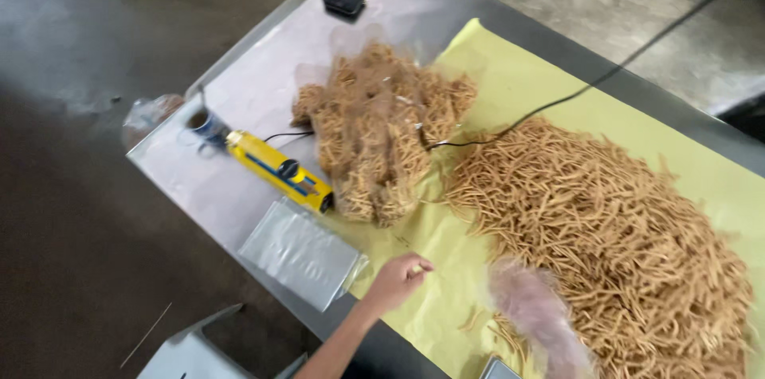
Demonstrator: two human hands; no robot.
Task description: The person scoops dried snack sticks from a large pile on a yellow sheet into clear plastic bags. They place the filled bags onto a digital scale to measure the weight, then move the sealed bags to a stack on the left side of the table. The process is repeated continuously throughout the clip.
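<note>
Loosely heaped, thin tan snack sticks [606, 227] cover yellow paper [510, 76].

bare grey concrete floor [72, 212] all around, shiny metal table [255, 84] in the middle, soft daylight glare on top

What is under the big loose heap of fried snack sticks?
The heap of sticks lies on a yellow paper sheet spread over the metal table. The sheet's middle is hidden beneath it.
</note>
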